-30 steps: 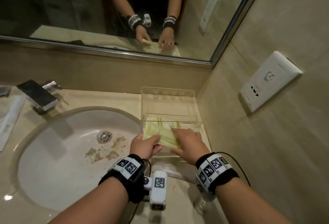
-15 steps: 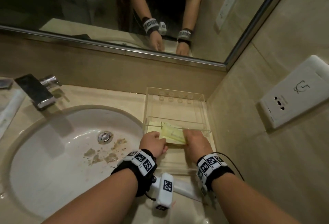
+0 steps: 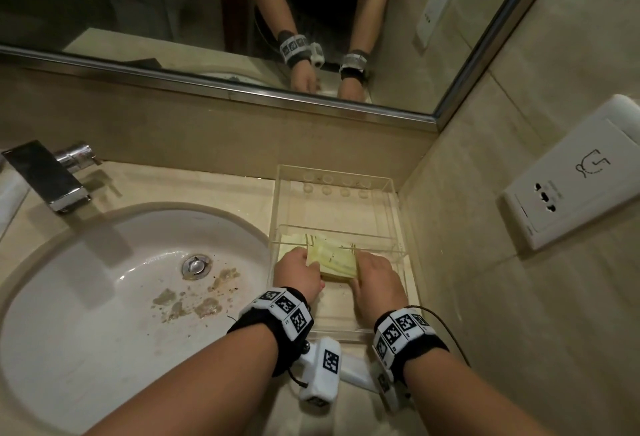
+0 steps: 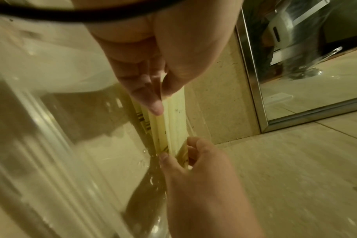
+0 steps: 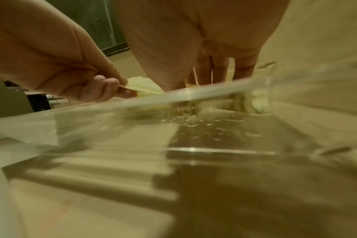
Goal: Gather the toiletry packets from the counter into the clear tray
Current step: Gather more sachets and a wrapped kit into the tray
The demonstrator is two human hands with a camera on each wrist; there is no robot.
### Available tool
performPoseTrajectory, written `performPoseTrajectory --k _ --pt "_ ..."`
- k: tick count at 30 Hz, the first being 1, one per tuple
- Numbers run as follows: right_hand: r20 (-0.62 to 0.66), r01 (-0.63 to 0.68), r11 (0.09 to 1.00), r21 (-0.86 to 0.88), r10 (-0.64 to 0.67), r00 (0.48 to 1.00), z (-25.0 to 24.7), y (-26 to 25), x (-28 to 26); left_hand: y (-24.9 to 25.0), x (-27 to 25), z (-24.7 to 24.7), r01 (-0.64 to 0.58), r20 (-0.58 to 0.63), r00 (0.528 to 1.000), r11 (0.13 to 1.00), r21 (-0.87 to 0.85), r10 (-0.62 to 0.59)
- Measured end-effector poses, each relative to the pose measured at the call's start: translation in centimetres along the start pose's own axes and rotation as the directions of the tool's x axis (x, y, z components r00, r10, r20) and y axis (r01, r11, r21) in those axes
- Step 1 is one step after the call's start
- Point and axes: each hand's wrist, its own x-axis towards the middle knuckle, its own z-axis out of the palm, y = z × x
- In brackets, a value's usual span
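Note:
A clear tray (image 3: 394, 213) with a cross divider stands on the counter, right of the sink and against the wall. Both hands hold a small stack of pale yellow packets (image 3: 334, 260) low inside its near compartment. My left hand (image 3: 306, 262) pinches the stack's left end between thumb and fingers; the left wrist view shows this pinch (image 4: 163, 96) on the packets (image 4: 170, 125). My right hand (image 3: 360, 262) grips the other end, fingers curled round it (image 4: 183, 153). Another yellow packet (image 3: 289, 243) lies flat by the divider.
The white sink basin (image 3: 104, 279) with brown residue and a chrome faucet (image 3: 52, 179) lie to the left. A mirror (image 3: 207, 19) runs along the back, and a wall socket (image 3: 571, 186) is on the right. A white packet (image 3: 10, 200) lies at the far left, and a white item (image 3: 356, 375) under my wrists.
Both hands have carried the yellow packets forward and down, from above the tray's near edge to low inside its near compartment.

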Motion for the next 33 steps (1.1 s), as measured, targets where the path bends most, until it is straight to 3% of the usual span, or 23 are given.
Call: performPoseTrajectory --k 7,13,18,33 --pt "0.103 0.049 0.968 -0.247 -0.024 0.994 -1.2 1.3 -0.2 0.4 0.3 0.8 0.079 -0.046 0.995 0.990 -0.120 -0.085" --pt "0.097 0.133 0.974 -0.183 -0.117 0.988 -0.8 1.6 -0.6 0.1 -0.6 0.2 0.086 0.027 0.996 0.981 -0.172 -0.083" --pt "0.099 0.144 0.982 -0.124 -0.133 0.986 -0.7 1.9 -0.5 0.2 -1.0 0.2 0.057 0.021 0.998 0.989 -0.136 -0.054" --pt "0.123 0.101 0.963 -0.251 -0.072 0.990 -2.7 1.7 0.5 -0.4 -0.2 -0.1 0.096 -0.072 0.991 0.975 -0.202 -0.113"
